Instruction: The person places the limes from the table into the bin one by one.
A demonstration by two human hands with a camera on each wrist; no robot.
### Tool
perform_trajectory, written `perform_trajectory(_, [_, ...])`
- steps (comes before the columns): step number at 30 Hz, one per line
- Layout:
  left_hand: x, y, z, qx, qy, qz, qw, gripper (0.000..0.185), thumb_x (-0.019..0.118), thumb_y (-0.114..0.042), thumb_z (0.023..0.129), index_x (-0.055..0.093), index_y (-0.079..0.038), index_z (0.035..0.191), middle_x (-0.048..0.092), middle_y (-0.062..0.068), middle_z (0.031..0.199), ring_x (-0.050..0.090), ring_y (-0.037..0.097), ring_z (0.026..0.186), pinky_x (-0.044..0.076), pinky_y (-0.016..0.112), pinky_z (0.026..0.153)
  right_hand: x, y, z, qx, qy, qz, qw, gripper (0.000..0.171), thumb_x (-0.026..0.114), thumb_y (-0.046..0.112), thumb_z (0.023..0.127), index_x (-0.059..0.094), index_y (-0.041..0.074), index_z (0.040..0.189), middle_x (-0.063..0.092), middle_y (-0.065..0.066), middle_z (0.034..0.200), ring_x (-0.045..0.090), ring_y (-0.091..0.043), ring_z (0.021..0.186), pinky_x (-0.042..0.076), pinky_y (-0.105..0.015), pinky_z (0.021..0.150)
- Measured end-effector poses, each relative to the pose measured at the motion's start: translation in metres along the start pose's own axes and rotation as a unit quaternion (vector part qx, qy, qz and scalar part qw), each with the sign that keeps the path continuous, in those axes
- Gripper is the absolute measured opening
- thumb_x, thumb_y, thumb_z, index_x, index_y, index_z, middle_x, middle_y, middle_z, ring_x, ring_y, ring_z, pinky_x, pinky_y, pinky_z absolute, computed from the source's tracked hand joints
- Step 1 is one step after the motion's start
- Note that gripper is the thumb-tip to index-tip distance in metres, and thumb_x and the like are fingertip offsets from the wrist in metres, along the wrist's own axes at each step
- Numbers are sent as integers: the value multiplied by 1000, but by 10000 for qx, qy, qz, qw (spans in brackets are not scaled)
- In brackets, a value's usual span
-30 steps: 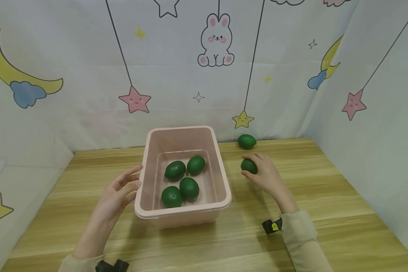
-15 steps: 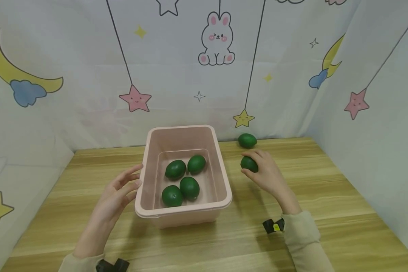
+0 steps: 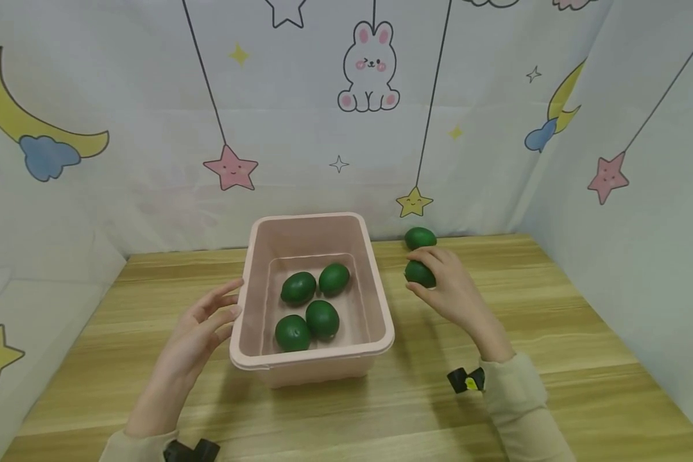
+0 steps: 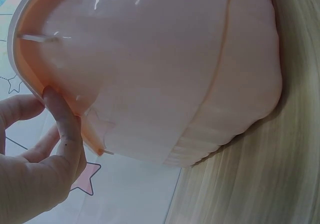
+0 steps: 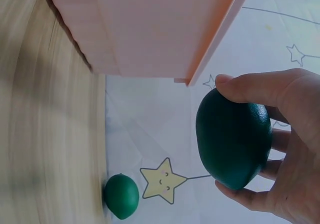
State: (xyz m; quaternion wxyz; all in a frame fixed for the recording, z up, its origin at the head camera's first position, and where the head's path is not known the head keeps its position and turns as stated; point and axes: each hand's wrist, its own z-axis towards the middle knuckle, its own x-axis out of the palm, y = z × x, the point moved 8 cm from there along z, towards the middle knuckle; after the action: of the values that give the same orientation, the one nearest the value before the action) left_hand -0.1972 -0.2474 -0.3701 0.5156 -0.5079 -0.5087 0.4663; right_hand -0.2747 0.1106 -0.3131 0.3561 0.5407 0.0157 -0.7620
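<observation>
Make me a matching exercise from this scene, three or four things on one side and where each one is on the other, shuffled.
Things:
1. pink bin
2. held lime
3. far lime
4. left hand

Places:
A. on the table by the back curtain
B. gripped in the right hand
C. against the bin's left rim
D. between the two hands, holding four limes

Pairs: 1-D, 2-B, 3-A, 4-C
</observation>
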Motion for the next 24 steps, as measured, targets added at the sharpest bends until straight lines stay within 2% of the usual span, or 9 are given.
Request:
perform_trajectory(6, [0, 0, 0, -43, -42, 29, 10000, 50, 58, -17, 96, 43, -15, 144, 52, -8, 117, 56, 5, 107, 53, 20, 86, -3, 7, 3, -159, -22, -80, 9998, 47, 77, 19, 82, 59, 10, 125, 56, -13, 128, 50, -38, 119, 48, -53, 93])
perform_trajectory(24, [0, -1, 1, 5, -3, -19, 10000, 48, 58, -15, 96, 44, -15, 143, 52, -8, 116, 56, 5, 106, 53, 20, 86, -11, 24, 10, -431, -54, -252, 9987, 48, 77, 21, 82, 60, 12, 125, 57, -11, 129, 50, -36, 120, 48, -53, 96])
